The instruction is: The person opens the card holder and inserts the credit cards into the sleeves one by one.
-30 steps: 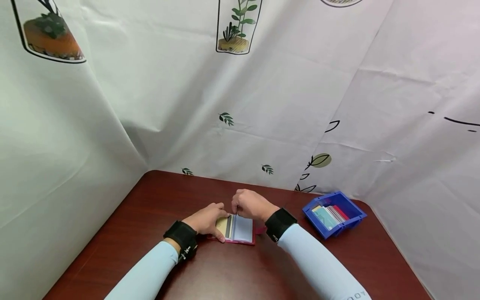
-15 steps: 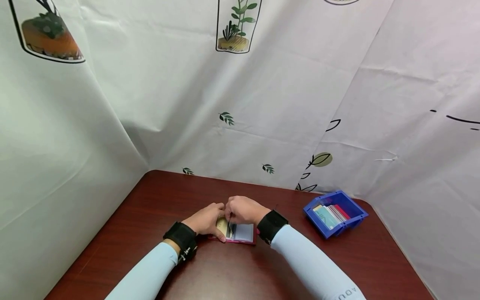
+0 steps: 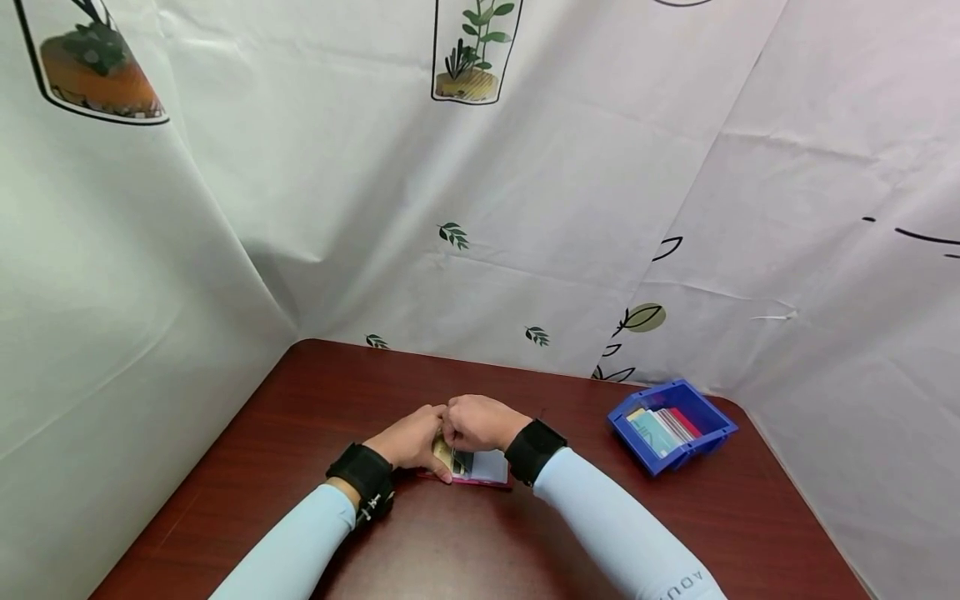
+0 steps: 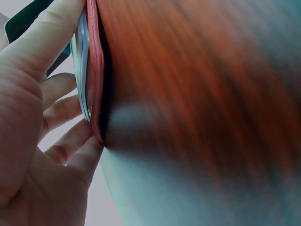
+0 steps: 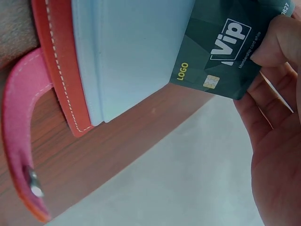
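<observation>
A pink-red card holder point(image 3: 491, 468) lies open on the table, its pages of clear sleeves spread. My left hand point(image 3: 408, 437) holds its left side, with the thumb on the pages and fingers round the edge point(image 4: 97, 70) in the left wrist view. Between thumb and fingers, my right hand point(image 3: 483, 423) pinches a dark green VIP card point(image 5: 218, 47). That card overlaps the edge of the pale sleeves point(image 5: 134, 52) in the right wrist view. A pink strap point(image 5: 19, 117) with a metal snap sticks out from the cover.
On the right of the brown table point(image 3: 570, 533) stands a blue bin point(image 3: 708, 421) with several cards point(image 3: 660, 432) in it. A white printed sheet point(image 3: 360, 208) hangs behind the table and along its sides.
My right hand has moved left and slightly nearer with the card, toward my left hand over the left page. My left hand and the card holder stay nearly in place.
</observation>
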Tool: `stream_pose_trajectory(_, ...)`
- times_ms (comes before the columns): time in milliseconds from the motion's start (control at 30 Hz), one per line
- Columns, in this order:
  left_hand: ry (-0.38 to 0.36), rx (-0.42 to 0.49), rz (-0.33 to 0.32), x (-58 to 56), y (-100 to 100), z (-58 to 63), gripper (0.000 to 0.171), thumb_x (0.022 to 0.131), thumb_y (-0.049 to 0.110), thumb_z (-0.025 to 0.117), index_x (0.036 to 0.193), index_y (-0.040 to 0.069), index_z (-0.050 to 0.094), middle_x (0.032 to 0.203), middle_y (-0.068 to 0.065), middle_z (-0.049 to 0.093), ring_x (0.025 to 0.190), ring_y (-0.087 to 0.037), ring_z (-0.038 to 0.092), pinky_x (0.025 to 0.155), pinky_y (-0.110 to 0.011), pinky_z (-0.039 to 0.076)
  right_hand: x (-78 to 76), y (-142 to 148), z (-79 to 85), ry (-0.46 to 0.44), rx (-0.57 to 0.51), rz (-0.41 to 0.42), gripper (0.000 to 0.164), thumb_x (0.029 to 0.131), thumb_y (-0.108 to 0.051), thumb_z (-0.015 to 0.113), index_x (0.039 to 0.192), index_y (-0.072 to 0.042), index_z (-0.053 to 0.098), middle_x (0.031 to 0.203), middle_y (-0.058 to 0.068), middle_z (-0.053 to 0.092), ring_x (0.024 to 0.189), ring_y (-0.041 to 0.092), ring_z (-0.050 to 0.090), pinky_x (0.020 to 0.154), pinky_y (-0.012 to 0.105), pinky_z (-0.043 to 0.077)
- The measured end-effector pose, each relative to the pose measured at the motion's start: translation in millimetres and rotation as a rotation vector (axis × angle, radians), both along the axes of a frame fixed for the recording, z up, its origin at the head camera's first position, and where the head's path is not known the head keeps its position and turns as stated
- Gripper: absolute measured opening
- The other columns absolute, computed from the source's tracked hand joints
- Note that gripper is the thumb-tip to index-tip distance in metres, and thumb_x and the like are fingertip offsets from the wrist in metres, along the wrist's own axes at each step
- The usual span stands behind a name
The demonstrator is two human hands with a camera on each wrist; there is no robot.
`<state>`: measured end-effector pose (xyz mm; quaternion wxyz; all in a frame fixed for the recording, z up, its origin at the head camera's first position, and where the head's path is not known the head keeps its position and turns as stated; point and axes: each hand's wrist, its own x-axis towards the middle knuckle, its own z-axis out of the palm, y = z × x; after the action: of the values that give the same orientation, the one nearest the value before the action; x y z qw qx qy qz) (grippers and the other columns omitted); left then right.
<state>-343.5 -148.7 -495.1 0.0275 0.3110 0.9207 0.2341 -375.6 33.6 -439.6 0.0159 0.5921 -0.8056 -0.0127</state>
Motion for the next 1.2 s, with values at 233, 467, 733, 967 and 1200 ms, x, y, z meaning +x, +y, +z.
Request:
stream_pose_trajectory(233, 0.01, 0.008, -0.014, 0.9, -1, 0.8, 0.067, 0.065, 0.053, 0.094, 0.112, 0.017, 0.063, 0.107, 0.006, 0.059, 0.099, -0.012, 0.052, 0.085, -0.027, 0.049, 0.3, 0, -2.9, 0.005, -0.01, 0.02, 0.038, 0.084, -0.004, 0.068, 0.056, -0.023, 0.05, 0.064, -0.012, 0.039, 0.07, 0.005, 0.038, 0.068, 0.016, 0.028)
stream_pose_trajectory(467, 0.023, 0.001, -0.015, 0.8, -1, 0.7, 0.062, 0.064, 0.055, 0.094, 0.105, 0.019, 0.064, 0.102, 0.007, 0.057, 0.098, -0.013, 0.053, 0.085, -0.028, 0.049, 0.0, -2, -5.9, 0.009, -0.008, 0.044, 0.037, 0.083, -0.004, 0.069, 0.055, -0.022, 0.053, 0.059, -0.012, 0.038, 0.07, 0.005, 0.038, 0.068, 0.015, 0.028)
stream_pose_trajectory(733, 0.015, -0.015, -0.006, 1.1, 0, 1.4, 0.054, 0.065, 0.056, 0.093, 0.1, 0.023, 0.067, 0.1, 0.008, 0.054, 0.097, -0.014, 0.054, 0.084, -0.029, 0.048, -0.5, -2, -10.1, -0.089, -0.024, 0.028, 0.041, 0.084, -0.002, 0.069, 0.054, -0.021, 0.048, 0.059, -0.012, 0.03, 0.062, 0.004, 0.031, 0.063, 0.014, 0.024)
stream_pose_trajectory(967, 0.016, -0.005, -0.011, 1.8, 0, 1.3, 0.055, 0.066, 0.056, 0.092, 0.101, 0.023, 0.067, 0.099, 0.006, 0.054, 0.093, -0.013, 0.051, 0.079, -0.027, 0.045, -0.7, 4, -16.3, -0.13, -0.11, 0.022, 0.03, 0.085, -0.004, 0.07, 0.061, -0.021, 0.064, 0.065, -0.013, 0.047, 0.069, 0.002, 0.041, 0.07, 0.012, 0.033)
stream_pose_trajectory(1200, 0.007, -0.006, -0.003, 1.1, -1, 0.8, 0.051, 0.067, 0.055, 0.092, 0.098, 0.023, 0.068, 0.098, 0.005, 0.052, 0.088, -0.012, 0.047, 0.075, -0.025, 0.043, -1.6, 13, -22.1, -0.135, -0.239, 0.097, 0.024, 0.084, -0.001, 0.071, 0.07, -0.021, 0.073, 0.074, -0.011, 0.062, 0.077, 0.002, 0.054, 0.074, 0.008, 0.04)
